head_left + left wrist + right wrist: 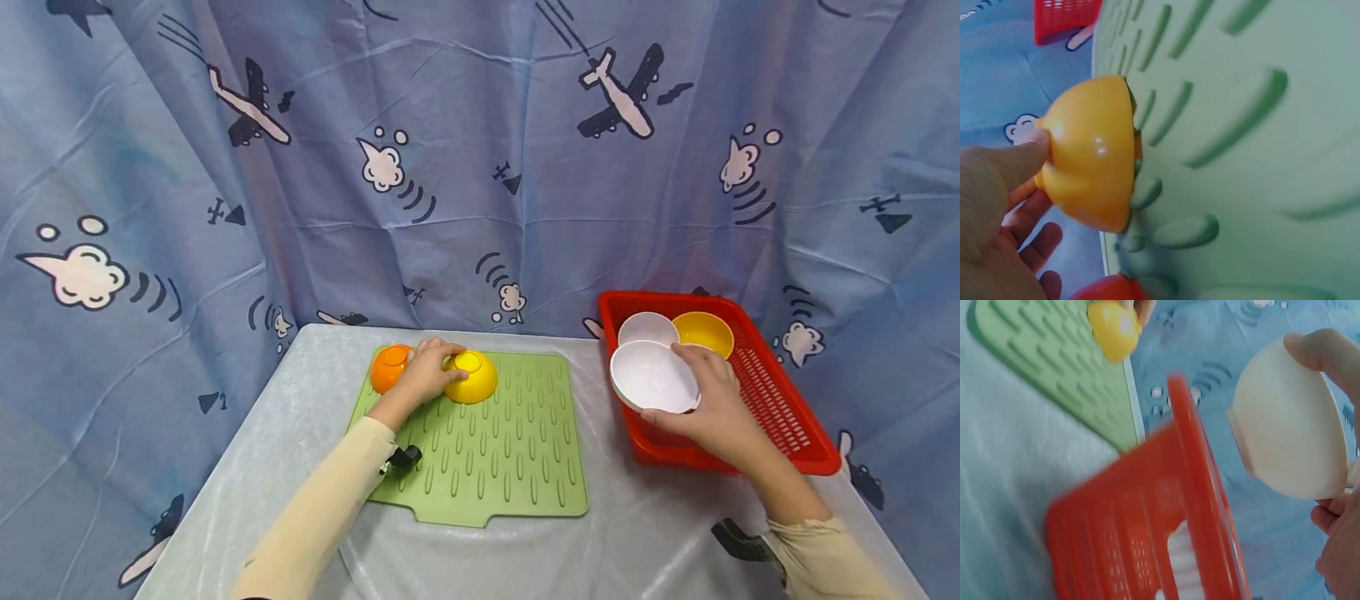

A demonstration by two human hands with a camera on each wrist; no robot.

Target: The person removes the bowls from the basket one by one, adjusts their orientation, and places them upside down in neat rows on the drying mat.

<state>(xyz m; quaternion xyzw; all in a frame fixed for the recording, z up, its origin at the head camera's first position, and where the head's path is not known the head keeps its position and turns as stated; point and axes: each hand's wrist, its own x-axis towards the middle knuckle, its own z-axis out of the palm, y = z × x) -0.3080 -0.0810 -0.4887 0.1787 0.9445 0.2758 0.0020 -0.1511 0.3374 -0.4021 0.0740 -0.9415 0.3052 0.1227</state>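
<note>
Upside down on the green drying mat (525,433) sits a yellow bowl (480,387). My left hand (429,372) pinches its raised foot between thumb and fingers, as the left wrist view also shows. Partly behind that hand, an orange bowl (388,369) lies upside down at the mat's far left. A white bowl (652,377) is held by its rim in my right hand (712,408), over the near left edge of the red basket (795,400). In the right wrist view the white bowl (1291,425) hangs tilted above the basket's rim.
Inside the red basket, another white bowl (647,326) and a yellow bowl (708,331) lie towards the back. A pale cloth (300,392) covers the table. Behind it hangs a blue curtain (450,275) with aeroplane prints.
</note>
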